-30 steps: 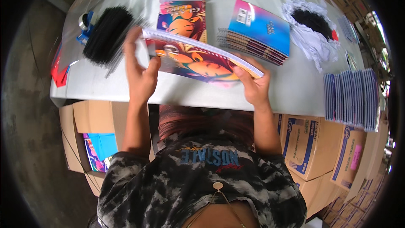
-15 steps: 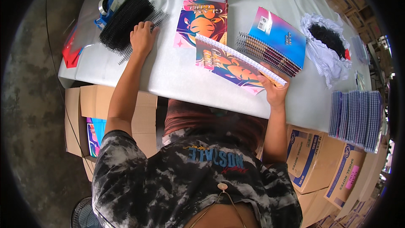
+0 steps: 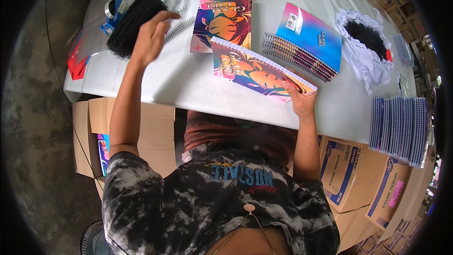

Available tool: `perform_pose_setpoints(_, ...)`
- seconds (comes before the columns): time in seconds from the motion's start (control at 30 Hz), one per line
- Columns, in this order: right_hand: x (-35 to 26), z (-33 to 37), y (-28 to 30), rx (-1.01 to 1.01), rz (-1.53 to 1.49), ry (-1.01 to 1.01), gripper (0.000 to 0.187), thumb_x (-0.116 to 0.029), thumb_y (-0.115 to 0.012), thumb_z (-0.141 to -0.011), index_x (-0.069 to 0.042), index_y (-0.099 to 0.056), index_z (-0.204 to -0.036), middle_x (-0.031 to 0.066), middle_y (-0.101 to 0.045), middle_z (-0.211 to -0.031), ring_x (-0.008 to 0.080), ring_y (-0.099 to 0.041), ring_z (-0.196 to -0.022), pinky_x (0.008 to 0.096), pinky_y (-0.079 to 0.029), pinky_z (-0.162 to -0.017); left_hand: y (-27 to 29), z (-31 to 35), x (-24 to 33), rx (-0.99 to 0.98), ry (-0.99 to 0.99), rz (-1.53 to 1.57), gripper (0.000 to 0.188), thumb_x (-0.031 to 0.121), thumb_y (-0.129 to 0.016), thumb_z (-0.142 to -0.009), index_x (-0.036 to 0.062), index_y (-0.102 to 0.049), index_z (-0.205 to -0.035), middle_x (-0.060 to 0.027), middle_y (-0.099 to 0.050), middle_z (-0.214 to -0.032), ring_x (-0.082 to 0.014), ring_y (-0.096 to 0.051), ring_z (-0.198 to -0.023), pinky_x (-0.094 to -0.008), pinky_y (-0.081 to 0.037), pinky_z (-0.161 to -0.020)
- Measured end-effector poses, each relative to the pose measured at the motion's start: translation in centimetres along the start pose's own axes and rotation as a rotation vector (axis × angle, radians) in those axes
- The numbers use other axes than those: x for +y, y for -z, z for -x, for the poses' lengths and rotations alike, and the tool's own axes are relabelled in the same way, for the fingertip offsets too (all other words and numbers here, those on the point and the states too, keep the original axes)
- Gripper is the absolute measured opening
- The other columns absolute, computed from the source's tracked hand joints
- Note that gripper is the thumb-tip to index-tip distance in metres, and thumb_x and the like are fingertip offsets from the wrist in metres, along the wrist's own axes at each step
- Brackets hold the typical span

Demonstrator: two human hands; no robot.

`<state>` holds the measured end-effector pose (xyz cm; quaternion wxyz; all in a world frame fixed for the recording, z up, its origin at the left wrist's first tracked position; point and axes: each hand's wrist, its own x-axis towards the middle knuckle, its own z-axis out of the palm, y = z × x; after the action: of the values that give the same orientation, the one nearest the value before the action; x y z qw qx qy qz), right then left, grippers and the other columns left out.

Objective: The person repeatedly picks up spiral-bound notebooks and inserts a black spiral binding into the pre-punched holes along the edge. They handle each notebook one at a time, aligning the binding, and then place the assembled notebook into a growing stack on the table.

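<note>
Presently, the right hand [image 3: 302, 101] grips an illustrated notebook [image 3: 252, 72] at one end; the left hand [image 3: 152, 38] is at black spiral binding coils [image 3: 126, 32], its grip indeterminable.

A white-covered table [image 3: 177, 78] stands above grey, blotchy floor [image 3: 33, 118], with bright light [image 3: 430, 43] at far right.

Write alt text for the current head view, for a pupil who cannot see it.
A person's right hand holds an illustrated notebook over a white table; the left hand is at a pile of black spiral coils. Spiral notebooks lie stacked beyond the right hand.
</note>
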<state>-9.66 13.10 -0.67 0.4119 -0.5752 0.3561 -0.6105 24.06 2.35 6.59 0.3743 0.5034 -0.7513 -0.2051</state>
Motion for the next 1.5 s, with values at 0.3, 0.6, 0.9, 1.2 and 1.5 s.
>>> perform_pose_setpoints(0.3,0.0,-0.3,0.0,0.007,0.048,0.007,0.026,-0.001,-0.064,-0.080,0.004,-0.060,-0.106,0.0076,-0.065,-0.092,0.0102,-0.059,-0.083,0.0238,-0.048,-0.076,-2.7,3.4,3.1,-0.287,0.061,0.277,0.036,0.035,-0.045,-0.094,0.0005,-0.054,-0.089,-0.0029,-0.056,-0.079,-0.0112,-0.050,-0.079,-0.0249,-0.041,-0.074)
perform_pose_setpoints(0.6,-0.1,0.2,-0.6,-0.012,-0.017,0.004,0.025,0.000,-0.062,-0.081,0.004,-0.060,-0.106,0.0073,-0.065,-0.093,0.0095,-0.058,-0.083,0.0232,-0.048,-0.076,-2.9,4.3,6.2,-0.513,0.137,0.065,0.066,0.038,-0.053,-0.088,0.0012,-0.026,-0.136,-0.0168,-0.061,-0.072,-0.0222,-0.056,-0.066,-0.0280,-0.042,-0.064)
perform_pose_setpoints(0.9,0.0,0.0,-0.5,-0.034,0.087,0.020,0.025,0.000,-0.062,-0.082,0.002,-0.062,-0.107,0.0072,-0.066,-0.091,0.0093,-0.059,-0.079,0.0230,-0.049,-0.072,-2.9,3.0,3.6,-0.246,0.067,0.323,0.037,0.034,-0.047,-0.093,-0.0006,-0.055,-0.081,-0.0032,-0.053,-0.069,-0.0094,-0.048,-0.060,-0.0211,-0.040,-0.059)
perform_pose_setpoints(1.2,-0.5,-0.2,-0.4,-0.160,0.224,0.179,0.026,0.001,-0.061,-0.081,0.002,-0.062,-0.107,0.0134,-0.066,-0.098,0.0133,-0.064,-0.079,0.0243,-0.050,-0.069,-1.3,1.3,4.6,-0.482,0.641,0.839,0.041,0.042,-0.049,-0.090,0.0043,-0.056,-0.076,0.0020,-0.042,-0.049,-0.0056,-0.034,-0.038,-0.0188,-0.027,-0.035)
perform_pose_setpoints(1.5,-0.8,-0.5,-0.3,-0.214,0.248,0.240,0.026,0.003,-0.059,-0.080,0.005,-0.060,-0.106,0.0163,-0.065,-0.101,0.0200,-0.065,-0.087,0.0282,-0.051,-0.076,-0.7,0.5,3.9,-0.412,0.117,0.511,0.019,0.023,-0.061,-0.085,0.0050,-0.059,-0.088,0.0011,-0.056,-0.067,-0.0038,-0.046,-0.057,-0.0173,-0.037,-0.048)
